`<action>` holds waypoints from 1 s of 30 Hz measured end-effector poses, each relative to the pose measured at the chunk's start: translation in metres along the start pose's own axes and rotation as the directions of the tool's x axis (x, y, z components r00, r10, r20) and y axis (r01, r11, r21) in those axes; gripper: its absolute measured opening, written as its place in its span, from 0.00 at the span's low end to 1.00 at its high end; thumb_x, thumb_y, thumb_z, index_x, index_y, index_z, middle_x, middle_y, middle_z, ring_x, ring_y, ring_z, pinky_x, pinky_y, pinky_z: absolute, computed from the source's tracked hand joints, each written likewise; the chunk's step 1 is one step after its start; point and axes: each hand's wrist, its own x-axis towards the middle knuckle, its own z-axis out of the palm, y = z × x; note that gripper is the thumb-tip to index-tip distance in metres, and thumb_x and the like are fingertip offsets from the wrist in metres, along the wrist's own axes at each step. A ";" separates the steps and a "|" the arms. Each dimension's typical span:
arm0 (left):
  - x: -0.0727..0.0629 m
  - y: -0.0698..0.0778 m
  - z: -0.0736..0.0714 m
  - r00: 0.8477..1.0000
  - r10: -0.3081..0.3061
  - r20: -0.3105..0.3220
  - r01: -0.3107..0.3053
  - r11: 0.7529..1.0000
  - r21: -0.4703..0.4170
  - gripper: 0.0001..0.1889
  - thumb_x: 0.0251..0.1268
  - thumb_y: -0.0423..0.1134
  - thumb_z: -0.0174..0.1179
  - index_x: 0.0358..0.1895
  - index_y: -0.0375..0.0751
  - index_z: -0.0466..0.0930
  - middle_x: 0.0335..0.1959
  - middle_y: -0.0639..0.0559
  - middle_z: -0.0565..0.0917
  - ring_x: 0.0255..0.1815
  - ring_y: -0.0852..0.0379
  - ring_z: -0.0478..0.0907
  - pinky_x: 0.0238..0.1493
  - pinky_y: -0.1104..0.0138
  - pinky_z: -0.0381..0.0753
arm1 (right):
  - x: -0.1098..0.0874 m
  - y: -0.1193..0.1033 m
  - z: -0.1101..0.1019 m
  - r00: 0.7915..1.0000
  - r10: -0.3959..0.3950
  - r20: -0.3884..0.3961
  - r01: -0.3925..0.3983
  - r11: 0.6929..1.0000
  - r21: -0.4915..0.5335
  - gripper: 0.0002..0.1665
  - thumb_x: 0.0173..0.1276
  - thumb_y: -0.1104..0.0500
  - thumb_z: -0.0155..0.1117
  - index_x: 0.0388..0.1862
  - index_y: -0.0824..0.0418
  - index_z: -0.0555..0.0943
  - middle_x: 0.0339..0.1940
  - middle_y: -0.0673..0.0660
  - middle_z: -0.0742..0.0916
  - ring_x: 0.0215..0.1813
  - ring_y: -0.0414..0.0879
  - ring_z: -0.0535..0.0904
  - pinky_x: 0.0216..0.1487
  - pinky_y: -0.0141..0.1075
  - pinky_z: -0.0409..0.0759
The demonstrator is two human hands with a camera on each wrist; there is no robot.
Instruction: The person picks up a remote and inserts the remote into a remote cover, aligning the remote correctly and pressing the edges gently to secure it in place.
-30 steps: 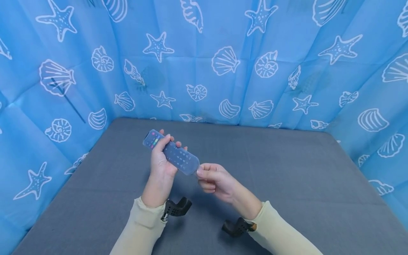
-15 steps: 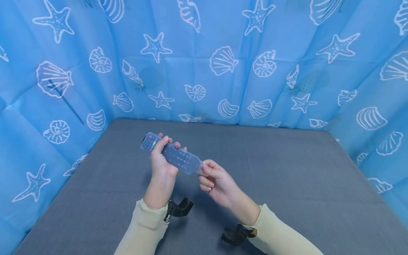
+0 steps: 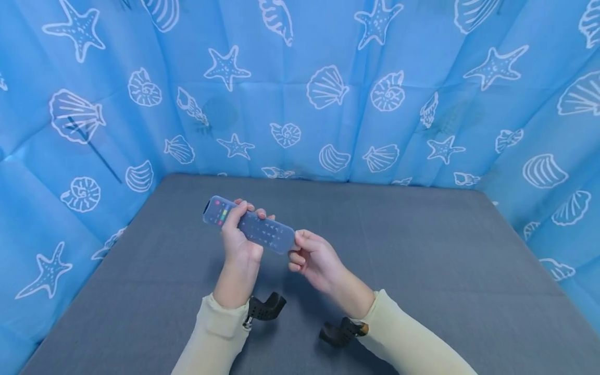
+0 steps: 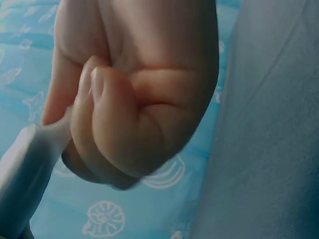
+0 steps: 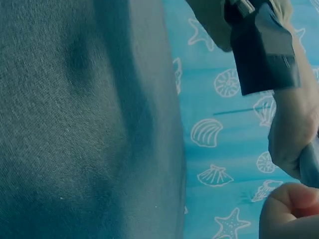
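Observation:
A remote control (image 3: 268,232) with pale keys and a few coloured buttons lies slantwise in my left hand (image 3: 240,240), face up above the table. The left thumb crosses its front while the fingers wrap behind. A translucent sleeve (image 4: 61,128) covers the remote, and its loose end shows in the left wrist view. My right hand (image 3: 320,260) pinches that end at the remote's lower right tip, thumb against curled fingers. In the right wrist view the remote is mostly cut off at the edge, beside the left hand (image 5: 291,144).
A grey cloth-covered table (image 3: 422,271) spreads beneath both hands. Blue curtains (image 3: 290,83) printed with white shells and starfish enclose it at the back and sides. Black mounts (image 3: 267,306) stick out from both wrists below the pale sleeves.
Half a second ago the sleeve's end was drawn out to the right past the remote; now the right fingers sit closer to the remote's tip. The left hand keeps its hold.

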 end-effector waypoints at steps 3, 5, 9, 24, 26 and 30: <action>0.003 0.003 -0.002 0.999 -0.036 -0.037 0.035 0.999 -0.038 0.03 0.73 0.35 0.48 0.39 0.46 0.66 0.28 0.52 0.74 0.25 0.54 0.74 0.52 0.52 0.68 | 0.000 0.001 0.003 1.000 -0.011 -0.004 0.011 1.000 -0.014 0.16 0.81 0.61 0.36 0.32 0.57 0.68 0.28 0.52 0.69 0.26 0.42 0.62 0.30 0.33 0.63; 0.006 0.005 -0.003 0.995 -0.066 -0.070 0.061 0.996 -0.071 0.03 0.74 0.35 0.47 0.39 0.46 0.66 0.29 0.52 0.73 0.26 0.54 0.74 0.54 0.52 0.65 | -0.001 0.002 0.005 1.000 -0.023 -0.006 0.023 1.000 -0.002 0.16 0.81 0.62 0.36 0.32 0.57 0.69 0.29 0.52 0.70 0.29 0.42 0.64 0.31 0.32 0.64; 0.013 0.009 0.000 0.986 -0.127 -0.111 0.113 0.986 -0.123 0.02 0.74 0.34 0.47 0.41 0.46 0.65 0.30 0.51 0.71 0.27 0.53 0.72 0.58 0.51 0.62 | -0.003 0.003 0.007 0.998 -0.062 0.017 0.061 0.997 0.046 0.18 0.81 0.61 0.36 0.32 0.56 0.72 0.29 0.52 0.74 0.30 0.42 0.67 0.32 0.31 0.66; 0.021 0.016 0.014 0.966 -0.206 -0.155 0.196 0.977 -0.081 0.07 0.72 0.35 0.53 0.46 0.48 0.67 0.30 0.53 0.74 0.29 0.54 0.74 0.63 0.51 0.62 | -0.005 0.001 -0.004 0.937 -0.227 0.267 0.304 0.904 -0.300 0.05 0.74 0.64 0.53 0.35 0.60 0.71 0.20 0.48 0.69 0.20 0.38 0.62 0.26 0.30 0.61; 0.020 0.017 0.015 0.970 -0.191 -0.149 0.186 0.981 -0.049 0.08 0.71 0.35 0.53 0.48 0.48 0.67 0.31 0.53 0.75 0.31 0.54 0.74 0.62 0.51 0.63 | -0.008 0.000 -0.003 0.945 -0.241 0.221 0.310 0.874 -0.375 0.07 0.72 0.65 0.57 0.36 0.69 0.72 0.20 0.48 0.70 0.20 0.38 0.62 0.25 0.30 0.61; 0.020 0.018 0.014 0.971 -0.187 -0.147 0.188 0.982 -0.007 0.10 0.71 0.35 0.53 0.50 0.47 0.67 0.31 0.53 0.75 0.31 0.54 0.74 0.60 0.50 0.65 | -0.011 -0.002 -0.003 0.943 -0.261 0.208 0.331 0.808 -0.487 0.13 0.72 0.66 0.57 0.39 0.80 0.73 0.20 0.49 0.71 0.20 0.39 0.61 0.24 0.30 0.61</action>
